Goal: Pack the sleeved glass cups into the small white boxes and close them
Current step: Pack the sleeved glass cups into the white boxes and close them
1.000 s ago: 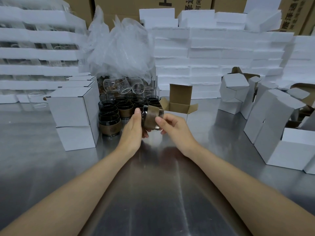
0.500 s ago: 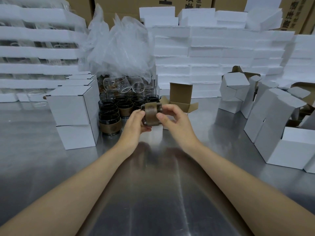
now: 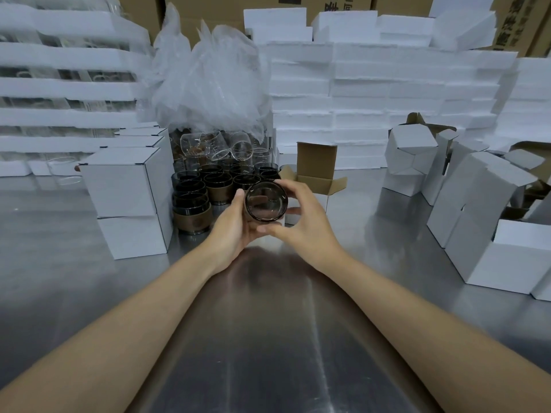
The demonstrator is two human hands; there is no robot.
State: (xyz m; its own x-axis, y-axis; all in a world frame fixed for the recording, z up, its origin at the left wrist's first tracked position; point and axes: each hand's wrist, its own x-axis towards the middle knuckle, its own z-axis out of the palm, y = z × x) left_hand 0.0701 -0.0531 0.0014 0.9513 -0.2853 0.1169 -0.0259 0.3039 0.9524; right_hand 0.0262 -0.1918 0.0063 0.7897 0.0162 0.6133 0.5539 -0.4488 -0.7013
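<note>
A dark glass cup [image 3: 266, 201] is held above the steel table with its round end turned toward me. My left hand [image 3: 234, 226] cups it from the left and below. My right hand [image 3: 304, 217] grips it from the right, fingers over the top and thumb underneath. Just behind the cup stands an open small white box [image 3: 316, 177] with brown flaps raised. Several more cups with brown sleeves [image 3: 193, 216] are stacked to the left of my hands.
Closed white boxes [image 3: 128, 186] are stacked at the left. More white boxes [image 3: 483, 216], some with open flaps, crowd the right. Foam sheets [image 3: 372, 93], a plastic bag of clear glasses [image 3: 208, 84] and cardboard cartons fill the back. The steel table [image 3: 268, 323] stretches toward me.
Both hands have turned the cup, from its sleeved side facing me to its round end facing me. The cup stays in front of the open box.
</note>
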